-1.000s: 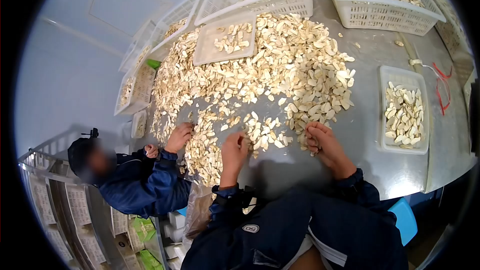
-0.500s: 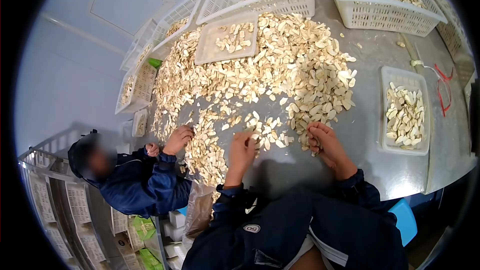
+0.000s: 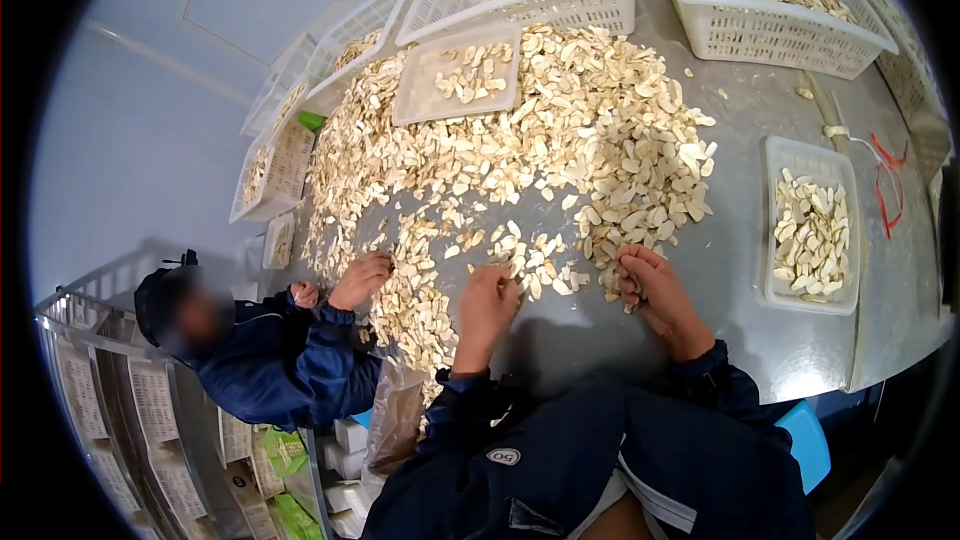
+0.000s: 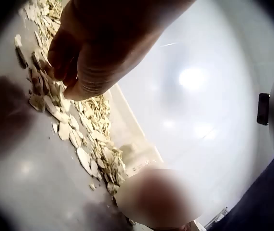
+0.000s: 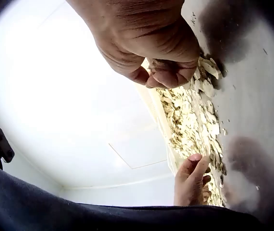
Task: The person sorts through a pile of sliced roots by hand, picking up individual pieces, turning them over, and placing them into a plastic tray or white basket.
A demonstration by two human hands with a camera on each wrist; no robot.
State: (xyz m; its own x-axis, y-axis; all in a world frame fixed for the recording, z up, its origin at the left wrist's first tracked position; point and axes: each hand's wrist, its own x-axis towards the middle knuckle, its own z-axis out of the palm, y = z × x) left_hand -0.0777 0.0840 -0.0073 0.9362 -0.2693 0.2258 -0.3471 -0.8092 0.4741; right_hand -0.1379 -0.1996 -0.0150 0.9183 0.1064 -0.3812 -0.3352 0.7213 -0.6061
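Observation:
Pale, flat, oval dried slices (image 3: 625, 90) lie heaped over the metal table. Near the front edge, my left hand (image 3: 485, 310) is over a small loose group of slices (image 3: 540, 258), its thumb and fingertips pinching at a slice. The left wrist view has those fingertips right at the slices (image 4: 62, 130). Farther right, my right hand (image 3: 655, 295) is curled beside the near end of the big heap, holding pale slices partly hidden by its fingers. In the right wrist view, thumb and fingers (image 5: 163, 77) are bent close together.
A white tray (image 3: 768, 270) of slices stands at right, near a red string (image 3: 888, 185). Another shallow tray (image 3: 412, 105) sits on the heap. White perforated baskets (image 3: 760, 38) line the back. At left, another person (image 3: 290, 360) works with hands at the slices.
My left hand has shifted slightly right from the left side of the small group of slices. My right hand has stayed in nearly the same place, still curled.

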